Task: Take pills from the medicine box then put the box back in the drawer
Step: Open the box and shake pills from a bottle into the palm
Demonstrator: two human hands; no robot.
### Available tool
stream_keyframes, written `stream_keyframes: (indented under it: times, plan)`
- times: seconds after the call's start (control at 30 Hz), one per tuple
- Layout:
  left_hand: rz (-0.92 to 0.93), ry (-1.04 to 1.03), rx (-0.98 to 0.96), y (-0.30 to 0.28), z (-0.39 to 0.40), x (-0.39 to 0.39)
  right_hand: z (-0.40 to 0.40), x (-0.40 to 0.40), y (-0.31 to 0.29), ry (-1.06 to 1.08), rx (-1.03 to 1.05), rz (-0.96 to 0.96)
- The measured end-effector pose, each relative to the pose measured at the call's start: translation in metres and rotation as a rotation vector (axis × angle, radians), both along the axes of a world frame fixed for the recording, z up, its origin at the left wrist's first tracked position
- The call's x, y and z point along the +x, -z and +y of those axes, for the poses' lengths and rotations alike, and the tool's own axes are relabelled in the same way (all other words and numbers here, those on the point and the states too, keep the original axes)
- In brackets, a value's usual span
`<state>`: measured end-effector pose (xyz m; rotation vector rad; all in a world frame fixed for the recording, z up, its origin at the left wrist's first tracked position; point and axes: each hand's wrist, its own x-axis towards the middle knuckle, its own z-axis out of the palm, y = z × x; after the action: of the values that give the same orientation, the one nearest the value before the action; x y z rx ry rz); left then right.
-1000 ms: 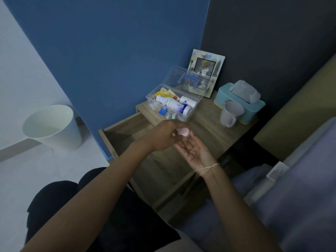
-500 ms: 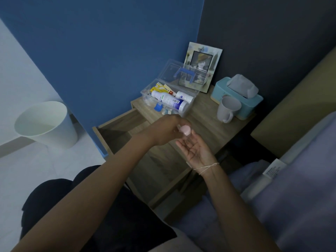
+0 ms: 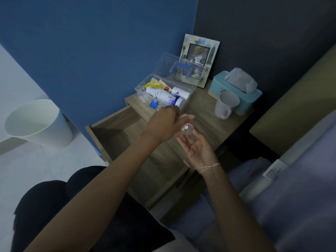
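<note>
The clear medicine box [image 3: 190,92] stands on the wooden nightstand [image 3: 203,115], lid up, blue handle showing. White bottles and yellow packets lie inside. Below it the drawer [image 3: 116,131] is pulled out. My left hand [image 3: 163,124] is closed on a small clear round pill container [image 3: 187,129], held in front of the box; a white pill shows inside it. My right hand [image 3: 198,150] lies palm up and open just beneath the container, fingertips close to it. Whether they touch it I cannot tell.
A white mug [image 3: 226,104] and a teal tissue box [image 3: 236,91] stand on the nightstand's right half, a photo frame [image 3: 200,57] leans at the back. A white bin [image 3: 34,122] is on the floor at the left. The bed [image 3: 300,179] fills the right side.
My left hand has tilted the container, so its clear round face with the pill now shows. My right palm has dropped slightly below it. The view has shifted a little.
</note>
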<state>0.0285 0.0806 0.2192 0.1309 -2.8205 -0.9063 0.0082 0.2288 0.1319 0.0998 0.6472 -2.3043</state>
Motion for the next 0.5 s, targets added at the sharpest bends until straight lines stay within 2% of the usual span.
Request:
stream_keyframes:
  times: [0.13,0.27,0.33,0.43,0.5]
  plan:
    - [0.043,-0.075,0.212,0.007,-0.01,-0.008,0.009,-0.002,0.004,0.006,0.001,0.032]
    - [0.019,-0.098,0.274,0.025,-0.019,-0.008,0.014,-0.004,0.014,0.003,0.108,0.108]
    - [-0.032,-0.083,0.246,0.04,-0.024,-0.007,0.014,-0.006,0.022,0.026,0.312,0.206]
    - [-0.122,-0.056,0.184,0.063,-0.025,-0.005,0.012,-0.006,0.039,0.11,0.812,0.388]
    - [-0.178,-0.037,0.135,0.078,-0.021,-0.004,0.012,-0.005,0.048,0.14,1.049,0.508]
